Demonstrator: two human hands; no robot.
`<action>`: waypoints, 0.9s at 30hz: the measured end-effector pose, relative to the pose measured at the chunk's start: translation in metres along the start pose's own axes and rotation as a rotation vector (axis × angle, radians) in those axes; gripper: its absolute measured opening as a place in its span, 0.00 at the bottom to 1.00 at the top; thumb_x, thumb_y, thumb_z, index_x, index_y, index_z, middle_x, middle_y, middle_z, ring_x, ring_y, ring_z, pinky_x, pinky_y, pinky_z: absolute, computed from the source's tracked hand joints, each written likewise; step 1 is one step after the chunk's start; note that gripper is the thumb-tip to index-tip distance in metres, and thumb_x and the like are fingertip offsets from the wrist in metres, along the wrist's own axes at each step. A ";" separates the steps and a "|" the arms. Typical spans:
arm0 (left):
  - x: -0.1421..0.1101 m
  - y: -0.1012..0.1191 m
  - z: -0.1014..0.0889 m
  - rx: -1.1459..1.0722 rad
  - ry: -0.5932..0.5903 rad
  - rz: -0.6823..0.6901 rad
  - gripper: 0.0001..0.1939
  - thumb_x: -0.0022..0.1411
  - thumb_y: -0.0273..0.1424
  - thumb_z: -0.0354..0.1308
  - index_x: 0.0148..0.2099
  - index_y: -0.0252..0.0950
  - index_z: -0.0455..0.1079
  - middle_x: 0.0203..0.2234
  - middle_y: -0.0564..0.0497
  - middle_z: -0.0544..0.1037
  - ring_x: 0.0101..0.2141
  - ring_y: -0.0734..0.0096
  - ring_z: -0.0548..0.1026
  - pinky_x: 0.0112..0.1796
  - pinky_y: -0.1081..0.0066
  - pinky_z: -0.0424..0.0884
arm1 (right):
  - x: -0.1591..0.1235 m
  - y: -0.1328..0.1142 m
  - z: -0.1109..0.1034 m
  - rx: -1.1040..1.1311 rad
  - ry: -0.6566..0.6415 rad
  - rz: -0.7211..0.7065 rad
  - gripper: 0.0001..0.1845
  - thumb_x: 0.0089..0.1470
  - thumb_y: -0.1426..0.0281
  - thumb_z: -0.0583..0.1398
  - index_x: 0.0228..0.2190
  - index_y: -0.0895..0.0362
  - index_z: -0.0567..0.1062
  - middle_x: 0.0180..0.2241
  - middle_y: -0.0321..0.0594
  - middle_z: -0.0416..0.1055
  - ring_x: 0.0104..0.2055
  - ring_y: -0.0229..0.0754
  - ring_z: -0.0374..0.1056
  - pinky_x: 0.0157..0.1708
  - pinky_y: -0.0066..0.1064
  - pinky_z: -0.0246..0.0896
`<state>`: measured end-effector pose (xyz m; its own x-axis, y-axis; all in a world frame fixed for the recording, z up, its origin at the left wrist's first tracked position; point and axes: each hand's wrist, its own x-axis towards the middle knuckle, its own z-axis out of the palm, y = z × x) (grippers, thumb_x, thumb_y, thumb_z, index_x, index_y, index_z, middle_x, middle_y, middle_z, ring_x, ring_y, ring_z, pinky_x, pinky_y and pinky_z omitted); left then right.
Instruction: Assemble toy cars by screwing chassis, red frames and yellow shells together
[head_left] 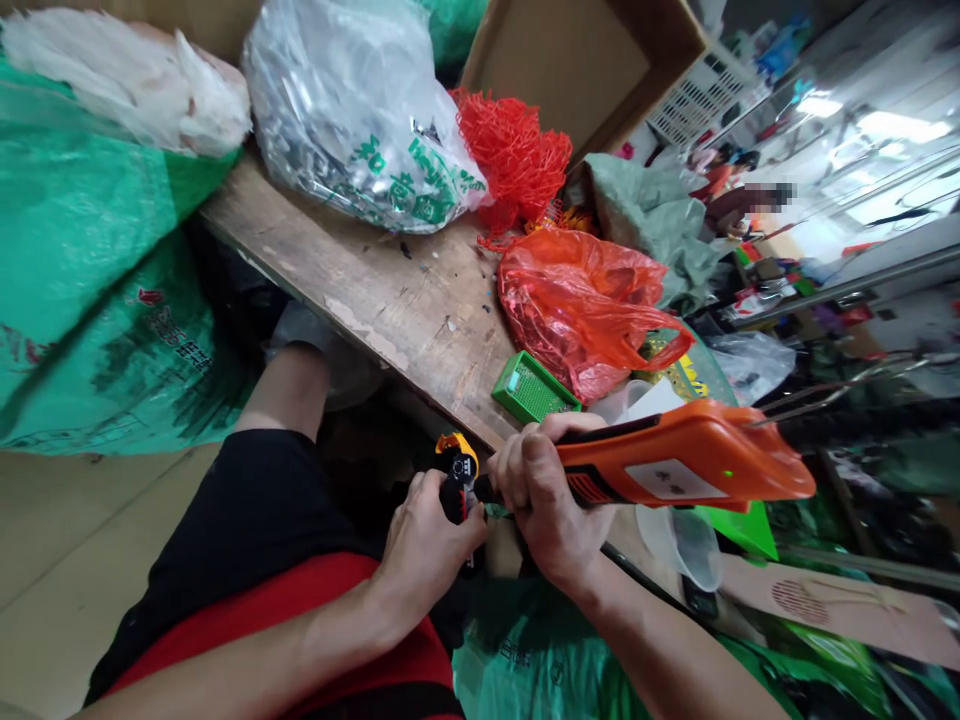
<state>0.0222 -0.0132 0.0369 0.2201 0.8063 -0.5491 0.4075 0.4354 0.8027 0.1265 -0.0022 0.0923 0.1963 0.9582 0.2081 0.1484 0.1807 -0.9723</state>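
Observation:
My right hand is wrapped round an orange electric screwdriver with a white label and a small green light. Its black nose points left and meets, or nearly meets, a small black-and-yellow plastic part. My left hand pinches that part between thumb and fingers, just off the table edge above my lap. The contact spot is partly covered by my fingers. Close by on the table lies a small green plastic basket with tiny pieces in it, too small to make out.
On the wooden table lie a red plastic bag, red netting and a clear bag of shiny parts. A clear cup stands at the right. Green sacks fill the left. People are in the background.

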 end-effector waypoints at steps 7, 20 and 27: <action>0.003 -0.003 0.001 -0.130 -0.011 -0.009 0.09 0.56 0.35 0.62 0.38 0.38 0.69 0.35 0.43 0.81 0.37 0.54 0.79 0.35 0.66 0.66 | 0.008 0.000 0.007 0.150 0.072 0.008 0.07 0.62 0.67 0.64 0.38 0.51 0.69 0.18 0.23 0.60 0.16 0.30 0.58 0.17 0.22 0.61; 0.010 -0.001 -0.008 -0.491 -0.053 -0.113 0.15 0.50 0.38 0.65 0.36 0.32 0.75 0.29 0.45 0.80 0.31 0.60 0.77 0.32 0.65 0.72 | 0.054 -0.037 -0.003 0.268 0.125 -0.091 0.10 0.58 0.66 0.67 0.35 0.53 0.70 0.15 0.21 0.60 0.12 0.30 0.55 0.15 0.24 0.58; 0.008 -0.003 -0.013 -0.604 -0.086 -0.185 0.19 0.51 0.41 0.66 0.40 0.31 0.75 0.31 0.44 0.80 0.32 0.62 0.77 0.33 0.65 0.74 | 0.088 -0.025 -0.040 0.154 0.231 -0.237 0.13 0.57 0.63 0.68 0.35 0.52 0.68 0.15 0.21 0.58 0.13 0.30 0.54 0.15 0.26 0.56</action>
<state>0.0114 -0.0033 0.0331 0.2745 0.6718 -0.6880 -0.1205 0.7339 0.6685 0.1790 0.0691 0.1390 0.3906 0.8132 0.4314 0.0718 0.4403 -0.8950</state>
